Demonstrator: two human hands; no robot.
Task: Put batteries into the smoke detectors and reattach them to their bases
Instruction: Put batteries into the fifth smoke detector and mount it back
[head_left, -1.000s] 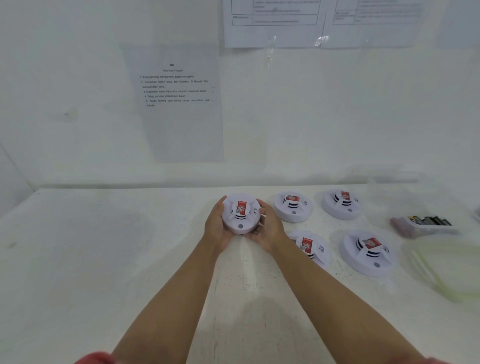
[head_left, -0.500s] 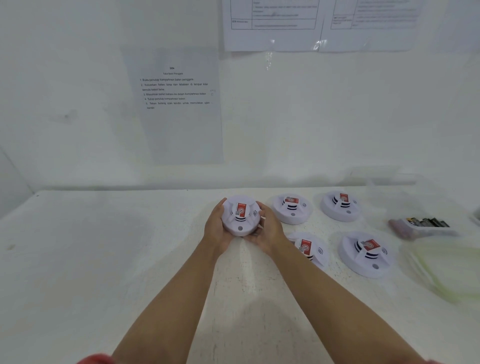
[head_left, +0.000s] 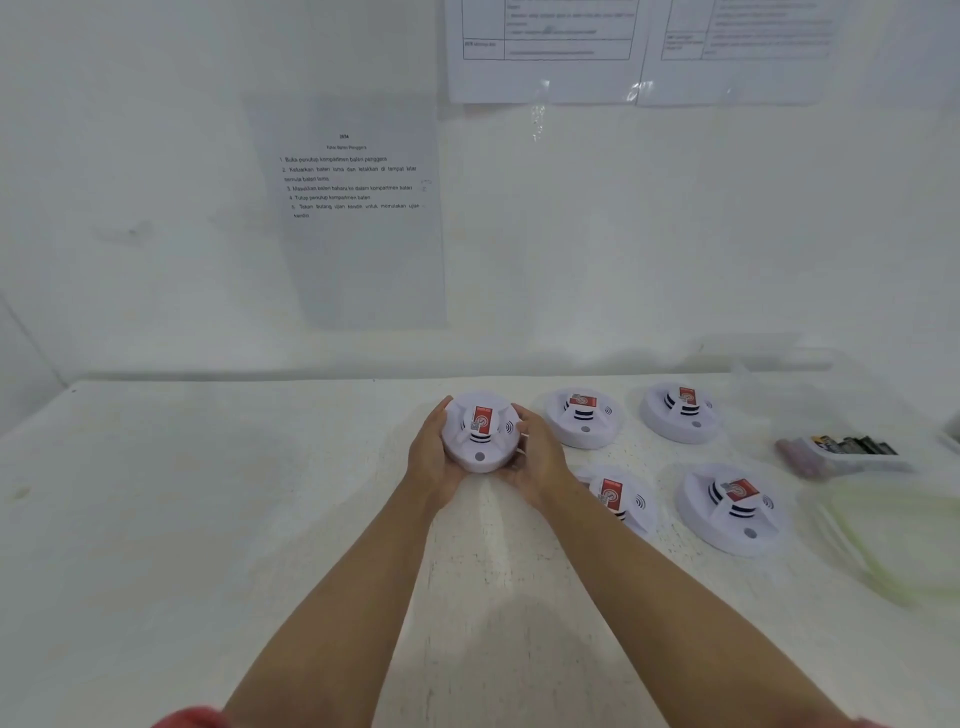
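A round white smoke detector (head_left: 480, 434) with a red label sits between both my hands near the middle of the white table. My left hand (head_left: 428, 457) cups its left side and my right hand (head_left: 537, 462) grips its right side with curled fingers. Several more white detectors lie to the right: two at the back (head_left: 583, 418) (head_left: 679, 413), two nearer (head_left: 618, 501) (head_left: 730, 509). A pack of batteries (head_left: 844, 449) lies at the far right.
The white table (head_left: 208, 519) stretches out to the left and front of my arms. A translucent greenish plastic lid or bag (head_left: 893, 535) lies at the right edge. Printed instruction sheets (head_left: 358, 208) hang on the wall behind.
Both hands stay around the same detector; it appears very slightly turned or shifted, and the view has dipped a little.
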